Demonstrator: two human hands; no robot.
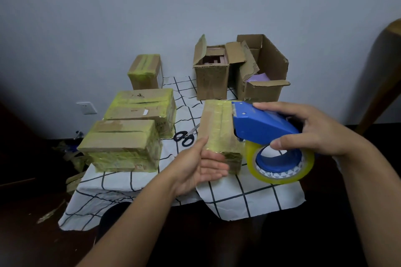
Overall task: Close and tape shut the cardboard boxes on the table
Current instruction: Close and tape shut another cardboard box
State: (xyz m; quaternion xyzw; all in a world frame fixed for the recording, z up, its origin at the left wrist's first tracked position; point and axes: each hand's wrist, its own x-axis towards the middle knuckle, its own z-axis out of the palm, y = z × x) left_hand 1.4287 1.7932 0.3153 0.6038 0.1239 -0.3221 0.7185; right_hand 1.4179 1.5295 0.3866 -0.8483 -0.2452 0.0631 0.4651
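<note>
Left hand [201, 166] nearest, palm up, fingers straight and relaxed, thumb raised, gripping nothing; fingertips just at the near end of the taped box [221, 134]. Right hand [314, 130] a little further and to the right, fingers curled over the blue tape dispenser [264, 128], thumb pressing the rim by the yellowish tape roll [282, 165]. Dispenser nose over the far right corner of the taped box, roll hanging beside the box's right flank. Beyond the left thumb, black-handled scissors [186, 136] on the checked cloth [249, 197], in the gap between the taped box and two sealed boxes [130, 136] further left. Bare cloth near both wrists; cloth edge drooping off the near side just under the forearms. Far past the right hand, two open boxes [238, 71] touching each other, flaps up, close to the wall. Far past the left hand, a small sealed box [145, 71] at the back edge, also near the wall. Narrow lane of cloth between the taped box and the open boxes.
</note>
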